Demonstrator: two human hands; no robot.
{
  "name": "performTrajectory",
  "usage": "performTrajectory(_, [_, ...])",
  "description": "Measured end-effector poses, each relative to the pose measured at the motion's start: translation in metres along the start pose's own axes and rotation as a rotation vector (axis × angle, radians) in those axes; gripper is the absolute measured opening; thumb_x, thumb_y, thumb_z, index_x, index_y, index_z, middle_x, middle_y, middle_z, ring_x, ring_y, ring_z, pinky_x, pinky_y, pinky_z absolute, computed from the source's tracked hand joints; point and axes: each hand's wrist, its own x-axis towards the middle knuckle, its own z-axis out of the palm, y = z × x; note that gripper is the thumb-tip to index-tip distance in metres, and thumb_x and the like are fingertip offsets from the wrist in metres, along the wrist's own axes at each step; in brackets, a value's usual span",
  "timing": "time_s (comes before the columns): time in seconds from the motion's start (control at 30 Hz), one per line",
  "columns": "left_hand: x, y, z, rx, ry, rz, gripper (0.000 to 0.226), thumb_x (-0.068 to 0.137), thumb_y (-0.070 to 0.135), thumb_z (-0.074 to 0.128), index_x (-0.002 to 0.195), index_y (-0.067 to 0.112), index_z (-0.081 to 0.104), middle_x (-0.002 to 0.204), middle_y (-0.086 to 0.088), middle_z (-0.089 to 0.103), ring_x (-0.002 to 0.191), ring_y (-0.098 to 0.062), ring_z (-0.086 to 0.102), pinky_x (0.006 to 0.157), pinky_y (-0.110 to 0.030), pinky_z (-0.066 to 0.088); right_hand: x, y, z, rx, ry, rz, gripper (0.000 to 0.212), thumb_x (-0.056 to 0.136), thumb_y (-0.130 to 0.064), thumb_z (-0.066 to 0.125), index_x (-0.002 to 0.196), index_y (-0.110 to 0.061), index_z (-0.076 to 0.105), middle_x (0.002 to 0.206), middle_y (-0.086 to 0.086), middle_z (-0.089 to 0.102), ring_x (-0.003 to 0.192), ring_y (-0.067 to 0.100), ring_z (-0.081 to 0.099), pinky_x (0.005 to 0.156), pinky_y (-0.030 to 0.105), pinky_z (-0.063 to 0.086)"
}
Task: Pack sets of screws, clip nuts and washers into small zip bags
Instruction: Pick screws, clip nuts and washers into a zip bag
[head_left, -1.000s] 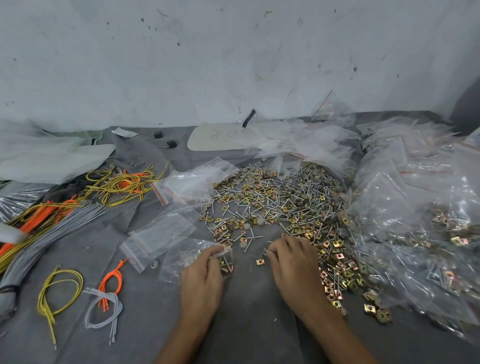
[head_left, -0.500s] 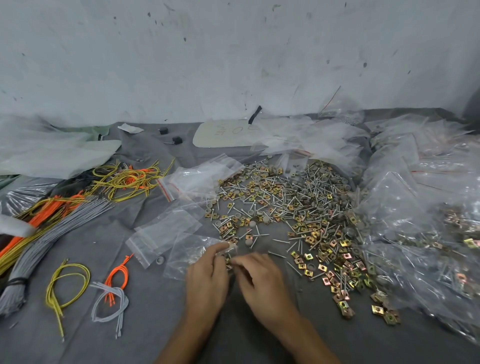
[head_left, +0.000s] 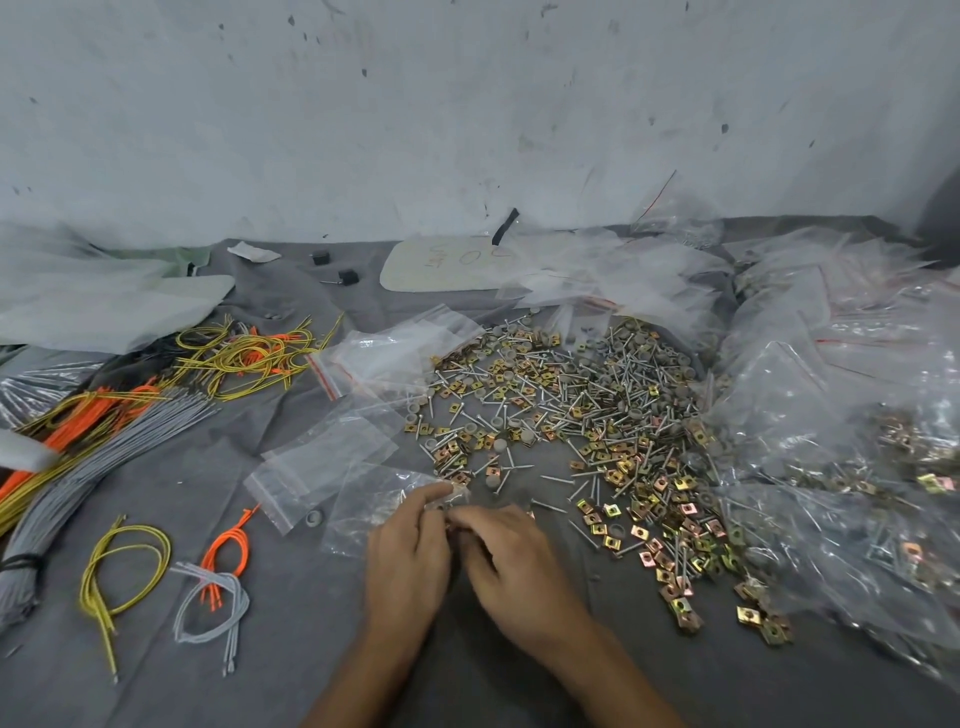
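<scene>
1. Grip of the left hand (head_left: 408, 556) pinches the mouth of the small zip bag (head_left: 366, 512), which lies flat on the tabletop (head_left: 311, 649) beside the hardware pile (head_left: 571, 410).
2. Right hand (head_left: 511, 561) has moved from the pile to the bag mouth; what its grip holds cannot be told.
3. Probably a picked piece is going in.

Bare cloth (head_left: 291, 670) in front — screw pile (head_left: 582, 410) right, cables (head_left: 78, 483) left.

Grey cloth (head_left: 291, 675) under screws (head_left: 587, 395), zip bags (head_left: 322, 457)
</scene>
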Motion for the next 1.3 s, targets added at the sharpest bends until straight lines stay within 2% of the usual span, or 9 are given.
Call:
performTrajectory(0.17, [0.0, 0.002, 0.001, 0.028, 0.029, 0.026, 0.038, 0.083, 0.025, 0.04, 0.103, 0.035, 0.07, 0.068, 0.017, 0.067, 0.056, -0.006, 0.059, 0.055, -0.02, 0.043, 0.012, 0.027, -0.037, -0.296, 0.222, 0.066, 0.012, 0.091, -0.022, 0.067, 0.102, -0.023, 0.07, 0.094, -0.005, 0.068, 0.088, 0.023, 0.058, 0.079, 0.041, 0.05])
performTrajectory(0.33, [0.0, 0.003, 0.0, 0.015, 0.035, 0.021, 0.039, 0.083, 0.024, 0.04, 0.104, 0.031, 0.072, 0.065, 0.02, 0.065, 0.056, -0.005, 0.058, 0.055, -0.017, 0.04, 0.012, 0.046, -0.059, -0.571, 0.051, 0.3, 0.036, 0.091, -0.046, 0.063, 0.119, -0.023, 0.067, 0.117, 0.005, 0.062, 0.105, 0.029, 0.053, 0.092, 0.042, 0.045])
performTrajectory(0.53, [-0.001, 0.008, -0.001, 0.006, 0.031, 0.019, 0.04, 0.083, 0.024, 0.04, 0.105, 0.027, 0.073, 0.059, 0.018, 0.062, 0.055, -0.005, 0.056, 0.055, -0.018, 0.039, 0.007, 0.045, -0.055, -0.513, 0.1, 0.259, 0.009, 0.093, -0.031, 0.065, 0.099, -0.025, 0.067, 0.112, 0.0, 0.062, 0.101, 0.025, 0.051, 0.088, 0.04, 0.041])
performTrajectory(0.67, [0.0, 0.009, -0.001, 0.004, 0.03, 0.016, 0.04, 0.083, 0.024, 0.04, 0.105, 0.026, 0.074, 0.057, 0.015, 0.06, 0.056, -0.004, 0.055, 0.058, -0.023, 0.041, 0.017, 0.042, -0.058, -0.589, -0.05, 0.261, 0.013, 0.101, -0.034, 0.047, 0.107, -0.027, 0.056, 0.116, -0.004, 0.056, 0.107, 0.021, 0.046, 0.09, 0.036, 0.036])
performTrajectory(0.8, [-0.001, 0.009, -0.001, -0.012, 0.032, 0.008, 0.039, 0.084, 0.024, 0.041, 0.105, 0.027, 0.074, 0.058, 0.014, 0.061, 0.054, -0.004, 0.055, 0.056, -0.021, 0.041, 0.024, 0.032, -0.052, -0.689, -0.186, 0.196, 0.02, 0.1, -0.022, 0.047, 0.119, -0.02, 0.051, 0.123, 0.003, 0.057, 0.115, 0.028, 0.048, 0.094, 0.04, 0.036])
performTrajectory(0.97, [-0.001, 0.008, -0.001, -0.001, 0.034, 0.0, 0.033, 0.09, 0.015, 0.046, 0.105, 0.027, 0.074, 0.058, 0.014, 0.059, 0.057, -0.003, 0.055, 0.06, -0.025, 0.042, 0.023, 0.03, -0.05, -0.697, -0.192, 0.233, 0.028, 0.1, -0.019, 0.044, 0.127, -0.021, 0.048, 0.127, 0.003, 0.054, 0.118, 0.027, 0.045, 0.097, 0.039, 0.035])
performTrajectory(1.07, [-0.001, 0.008, -0.001, 0.005, 0.035, 0.01, 0.038, 0.085, 0.023, 0.042, 0.105, 0.027, 0.074, 0.06, 0.014, 0.062, 0.059, -0.004, 0.058, 0.06, -0.022, 0.042, 0.022, 0.028, -0.049, -0.664, -0.151, 0.245, 0.022, 0.101, -0.018, 0.039, 0.122, -0.022, 0.046, 0.124, 0.001, 0.052, 0.112, 0.022, 0.044, 0.094, 0.033, 0.034])
performTrajectory(1.2, [-0.001, 0.006, -0.001, 0.019, 0.026, 0.008, 0.033, 0.092, 0.011, 0.048, 0.107, 0.026, 0.073, 0.062, 0.013, 0.06, 0.06, -0.002, 0.057, 0.061, -0.023, 0.042, 0.019, 0.024, -0.049, -0.532, -0.03, 0.211, 0.01, 0.104, -0.019, 0.039, 0.109, -0.024, 0.047, 0.108, -0.004, 0.055, 0.097, 0.018, 0.044, 0.085, 0.032, 0.034])
performTrajectory(1.3, [-0.001, 0.007, -0.001, 0.003, 0.024, 0.002, 0.036, 0.087, 0.022, 0.043, 0.107, 0.027, 0.073, 0.058, 0.014, 0.06, 0.056, -0.003, 0.056, 0.056, -0.019, 0.041, 0.013, 0.013, -0.04, -0.313, 0.096, 0.106, 0.008, 0.101, -0.012, 0.051, 0.1, -0.019, 0.054, 0.095, -0.006, 0.055, 0.086, 0.018, 0.048, 0.078, 0.033, 0.039])
